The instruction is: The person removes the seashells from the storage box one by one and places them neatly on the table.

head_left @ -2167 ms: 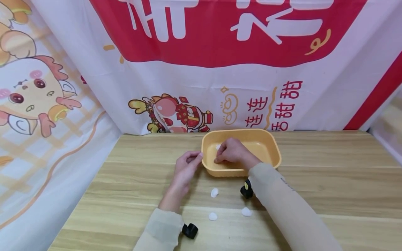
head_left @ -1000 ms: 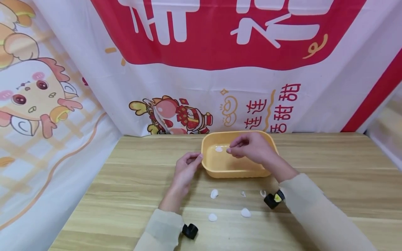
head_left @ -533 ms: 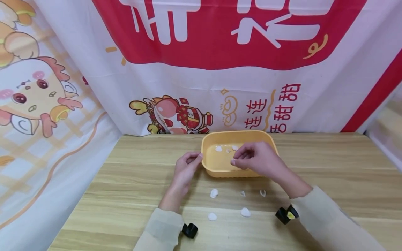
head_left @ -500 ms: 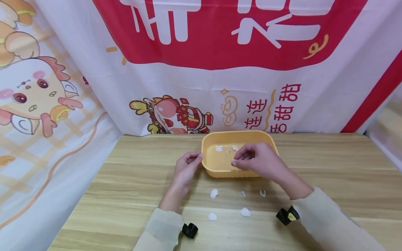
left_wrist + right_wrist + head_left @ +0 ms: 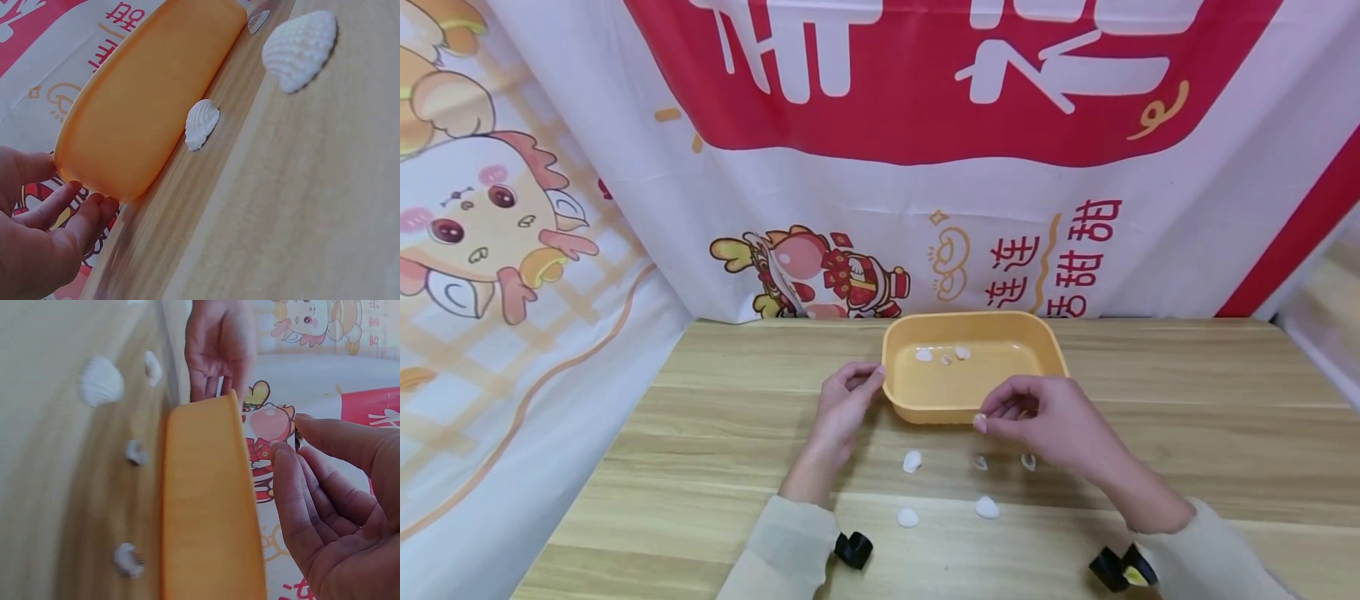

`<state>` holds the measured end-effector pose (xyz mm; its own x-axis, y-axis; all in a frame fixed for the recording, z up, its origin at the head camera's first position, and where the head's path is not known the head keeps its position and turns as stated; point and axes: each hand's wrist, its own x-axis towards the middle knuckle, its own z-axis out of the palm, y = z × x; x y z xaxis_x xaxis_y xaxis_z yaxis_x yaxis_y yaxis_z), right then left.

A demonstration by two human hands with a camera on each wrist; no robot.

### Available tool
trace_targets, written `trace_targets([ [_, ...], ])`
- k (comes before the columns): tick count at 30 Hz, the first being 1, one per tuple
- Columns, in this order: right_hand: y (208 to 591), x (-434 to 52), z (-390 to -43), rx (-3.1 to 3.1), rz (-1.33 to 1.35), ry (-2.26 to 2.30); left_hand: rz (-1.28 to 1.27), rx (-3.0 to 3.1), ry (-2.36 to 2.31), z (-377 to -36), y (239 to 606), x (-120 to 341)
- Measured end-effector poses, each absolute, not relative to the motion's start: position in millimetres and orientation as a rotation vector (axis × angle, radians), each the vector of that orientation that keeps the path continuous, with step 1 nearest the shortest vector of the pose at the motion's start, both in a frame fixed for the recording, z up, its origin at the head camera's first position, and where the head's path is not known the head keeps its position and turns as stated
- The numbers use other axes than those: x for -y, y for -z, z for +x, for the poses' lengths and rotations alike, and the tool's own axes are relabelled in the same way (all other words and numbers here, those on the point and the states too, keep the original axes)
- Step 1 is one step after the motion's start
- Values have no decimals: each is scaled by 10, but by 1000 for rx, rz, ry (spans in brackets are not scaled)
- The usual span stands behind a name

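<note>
A yellow-orange plastic basin (image 5: 1048, 350) stands at the back of the wooden table. Inside it lie three small white seashells (image 5: 923, 355). My left hand (image 5: 842, 408) touches the outside of its left end, fingertips and thumb at the rim and wall. My right hand (image 5: 1052, 425) is over the basin's front right rim. Its thumb and index finger pinch a tiny shell (image 5: 298, 440), mostly hidden by the fingertips. On the table before the basin lie several white shells: a ribbed shell (image 5: 202, 125) nearest the left hand, a larger one (image 5: 987, 507), and small ones below the right hand.
The wooden table (image 5: 737, 467) meets a white and red printed cloth (image 5: 850, 192) just behind the basin. Another printed cloth (image 5: 512, 375) hangs along the left. Black wrist cameras (image 5: 853, 551) stick out from both sleeves.
My right hand has come out of the basin, moving toward me and rightward with the tiny shell pinched. The shells inside the basin are now uncovered. The left hand has stayed at the basin's end.
</note>
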<state>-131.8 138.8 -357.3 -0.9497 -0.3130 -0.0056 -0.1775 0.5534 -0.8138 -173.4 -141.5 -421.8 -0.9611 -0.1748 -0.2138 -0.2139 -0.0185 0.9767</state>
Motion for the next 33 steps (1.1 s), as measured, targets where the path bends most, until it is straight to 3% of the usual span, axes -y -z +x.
trace_targets([
  [16,4024,-1706,-984,-2570,-368,1383,-431,-2168,-2195,-1742,4235,1413],
  [33,4243,-1931,-929,-2437,-407,1328,-440,-2170,-2179,-1754,4248,1423],
])
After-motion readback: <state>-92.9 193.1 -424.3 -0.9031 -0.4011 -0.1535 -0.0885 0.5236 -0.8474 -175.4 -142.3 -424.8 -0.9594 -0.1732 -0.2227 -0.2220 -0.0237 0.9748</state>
